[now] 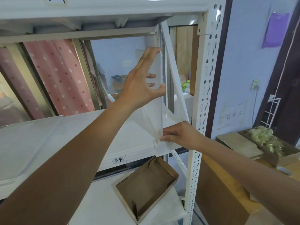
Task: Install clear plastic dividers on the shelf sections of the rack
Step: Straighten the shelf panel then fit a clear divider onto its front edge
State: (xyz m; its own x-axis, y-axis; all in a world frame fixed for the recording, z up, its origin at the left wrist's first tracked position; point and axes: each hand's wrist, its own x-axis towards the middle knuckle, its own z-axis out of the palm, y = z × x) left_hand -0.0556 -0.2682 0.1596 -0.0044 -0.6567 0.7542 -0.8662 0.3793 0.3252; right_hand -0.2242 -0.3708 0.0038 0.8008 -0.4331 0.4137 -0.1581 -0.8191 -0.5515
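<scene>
Head view, divider: a clear plastic divider (160, 101) stands upright on the middle shelf (90, 135), edge-on to the camera, near the right end of the white rack (209, 65); its top reaches up to the underside of the shelf above.
Head view, left hand: the left hand (142, 82) is spread wide and grasps the divider's front edge high up, forefinger above and thumb below, the other fingers showing through the plastic.
Head view, right hand: the right hand (180, 135) pinches the divider's bottom front corner, where a clear foot (162, 148) hangs over the shelf's front lip.
Head view, in the way: a slanted white brace (173, 72) crosses just behind and right of the divider; the perforated upright stands close by the right wrist.
Head view, shelf: clear film (32, 140) lies over its left part; a label (118, 160) reading 3-4 sits on the front lip.
Head view, below: an open brown cardboard box (146, 187) rests on the lower shelf.
Head view, beyond: a pink spotted curtain (60, 75) hangs behind the rack; to the right, a wall socket (256, 84).
</scene>
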